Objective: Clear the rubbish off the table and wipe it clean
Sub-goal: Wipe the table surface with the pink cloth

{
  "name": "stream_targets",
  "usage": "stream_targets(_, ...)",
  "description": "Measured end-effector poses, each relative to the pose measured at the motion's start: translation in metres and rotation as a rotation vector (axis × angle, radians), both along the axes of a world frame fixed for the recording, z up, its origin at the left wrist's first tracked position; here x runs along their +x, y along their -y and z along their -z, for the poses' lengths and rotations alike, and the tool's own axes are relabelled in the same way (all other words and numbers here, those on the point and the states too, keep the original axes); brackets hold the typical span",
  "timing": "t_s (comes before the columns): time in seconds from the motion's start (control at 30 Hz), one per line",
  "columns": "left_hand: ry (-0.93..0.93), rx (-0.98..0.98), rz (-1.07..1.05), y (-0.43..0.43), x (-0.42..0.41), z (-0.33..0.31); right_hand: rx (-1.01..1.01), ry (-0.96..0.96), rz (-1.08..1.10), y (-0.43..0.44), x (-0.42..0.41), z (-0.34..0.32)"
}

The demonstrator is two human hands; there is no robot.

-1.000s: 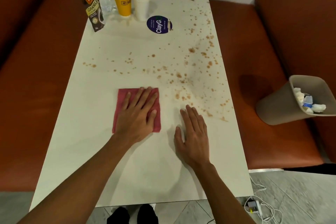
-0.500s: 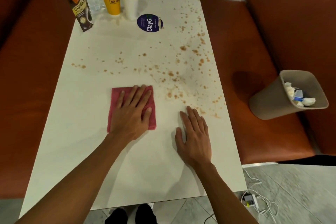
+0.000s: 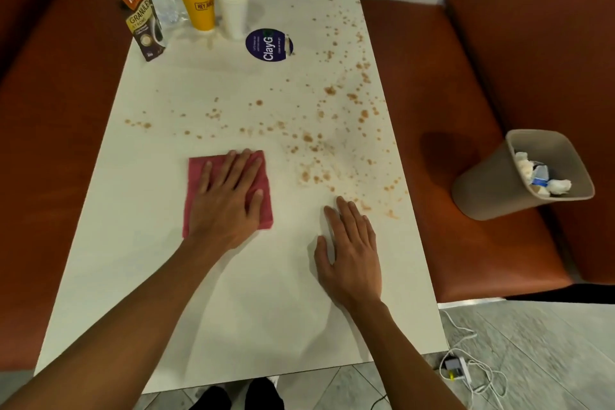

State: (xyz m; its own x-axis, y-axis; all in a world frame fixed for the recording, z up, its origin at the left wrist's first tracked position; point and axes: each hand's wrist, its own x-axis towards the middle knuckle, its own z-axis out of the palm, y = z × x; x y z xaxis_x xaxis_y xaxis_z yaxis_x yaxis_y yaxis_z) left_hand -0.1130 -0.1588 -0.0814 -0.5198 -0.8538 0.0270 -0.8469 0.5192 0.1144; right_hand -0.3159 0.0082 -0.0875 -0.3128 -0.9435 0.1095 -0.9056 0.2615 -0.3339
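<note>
Pink cloth (image 3: 197, 186): pressed under flat left hand (image 3: 229, 206). Rested right hand (image 3: 352, 256) flat, empty, on tabletop (image 3: 166, 276). Probably needed firm strokes toward brown spots (image 3: 309, 173) beyond right fingertips (image 3: 340, 202).

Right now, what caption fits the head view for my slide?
Left hand presses red cloth on stained table; right hand rests flat nearby.

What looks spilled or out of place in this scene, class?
Brown splatter speckles the right half and far end of the table, not yet wiped. A bin of crumpled rubbish sits on the right bench seat, an odd place for it.
</note>
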Motion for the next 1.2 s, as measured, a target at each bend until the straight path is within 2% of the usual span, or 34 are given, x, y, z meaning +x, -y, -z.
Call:
stream_targets(0.13,-0.020,0.013,-0.126,0.026,-0.041,0.001,0.003,-0.021,-0.001,0.000,-0.002,0.001)
stream_targets(0.23,0.012,0.004,-0.050,0.006,-0.070,-0.004,0.009,-0.025,0.004,0.000,-0.001,0.002)
stream_targets(0.33,-0.013,-0.004,0.031,-0.021,-0.048,0.000,0.005,-0.019,0.007,0.000,-0.002,0.003)
stream_targets(0.47,-0.017,0.007,-0.031,-0.004,-0.020,0.005,0.024,-0.028,0.010,0.001,-0.001,0.001)
stream_targets(0.57,-0.014,0.009,-0.097,0.022,-0.050,0.005,0.031,-0.023,0.021,0.002,0.000,-0.001)
stream_targets(0.67,-0.010,0.009,-0.025,0.012,-0.073,0.004,0.031,-0.020,0.023,0.001,-0.001,0.000)
stream_targets(0.8,-0.028,-0.027,0.111,-0.015,-0.038,0.009,0.020,-0.007,0.017,-0.001,-0.001,0.000)
stream_targets(0.93,-0.022,-0.034,0.028,-0.027,-0.003,0.013,0.045,-0.012,0.034,0.000,0.001,0.000)
stream_targets(1.2,-0.023,0.017,-0.019,-0.030,-0.001,0.007,0.050,0.005,0.026,0.000,0.001,-0.002)
